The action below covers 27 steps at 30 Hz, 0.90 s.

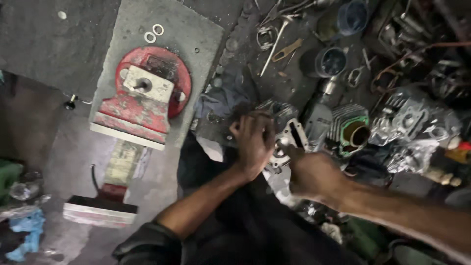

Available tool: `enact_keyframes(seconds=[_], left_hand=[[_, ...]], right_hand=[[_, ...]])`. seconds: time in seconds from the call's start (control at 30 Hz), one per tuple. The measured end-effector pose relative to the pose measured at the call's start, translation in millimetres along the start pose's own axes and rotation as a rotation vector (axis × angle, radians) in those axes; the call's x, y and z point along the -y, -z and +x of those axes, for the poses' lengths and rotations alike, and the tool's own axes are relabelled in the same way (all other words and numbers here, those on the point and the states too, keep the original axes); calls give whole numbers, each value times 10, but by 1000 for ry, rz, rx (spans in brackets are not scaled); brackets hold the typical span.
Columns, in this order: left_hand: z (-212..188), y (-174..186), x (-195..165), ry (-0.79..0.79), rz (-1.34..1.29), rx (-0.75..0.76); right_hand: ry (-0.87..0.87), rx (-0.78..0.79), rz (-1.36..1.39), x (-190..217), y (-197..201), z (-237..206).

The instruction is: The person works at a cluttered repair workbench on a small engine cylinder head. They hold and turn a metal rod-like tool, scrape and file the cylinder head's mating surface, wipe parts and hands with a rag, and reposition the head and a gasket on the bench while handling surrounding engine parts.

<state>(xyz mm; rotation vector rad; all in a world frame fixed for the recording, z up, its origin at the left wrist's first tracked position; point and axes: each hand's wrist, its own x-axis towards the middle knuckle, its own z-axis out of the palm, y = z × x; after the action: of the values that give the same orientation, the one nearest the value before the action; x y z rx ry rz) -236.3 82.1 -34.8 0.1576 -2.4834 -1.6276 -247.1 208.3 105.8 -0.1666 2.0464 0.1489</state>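
My left hand is closed over the top of a silver metal engine part at the middle of the bench. My right hand grips the same part from the right and below. The part is pale cast metal with openings; most of it is hidden by my two hands. A dark cloth lies just behind my left hand. Motion blur softens both hands.
A red bench vise is bolted to a grey slab at the left, two washers beside it. Finned engine cylinders, cups, a spanner and loose metal parts crowd the right.
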Motion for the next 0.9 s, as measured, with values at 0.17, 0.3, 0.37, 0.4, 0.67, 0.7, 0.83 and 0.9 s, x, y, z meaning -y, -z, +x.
enact_keyframes(seconds=[0.17, 0.3, 0.37, 0.4, 0.67, 0.7, 0.83, 0.9], left_hand=[[21, -63, 122, -145, 17, -3], [16, -91, 37, -67, 84, 140], [78, -46, 0, -106, 83, 154], [125, 5, -9, -132, 78, 173], [263, 970, -197, 50, -413, 587], [258, 1054, -233, 138, -634, 769], [182, 1198, -406, 192, -394, 775], [180, 1231, -447, 132, -411, 605]], right_hand=[[-131, -158, 690, -29, 54, 53], [-19, -226, 636, -57, 44, -117], [33, -213, 554, -66, 53, -155], [-20, -134, 487, -69, 61, -152], [-47, -13, 536, -177, 17, -55], [-18, -36, 599, -196, -8, -61], [60, -77, 734, -239, -84, -40], [46, -75, 619, -234, -93, -21]])
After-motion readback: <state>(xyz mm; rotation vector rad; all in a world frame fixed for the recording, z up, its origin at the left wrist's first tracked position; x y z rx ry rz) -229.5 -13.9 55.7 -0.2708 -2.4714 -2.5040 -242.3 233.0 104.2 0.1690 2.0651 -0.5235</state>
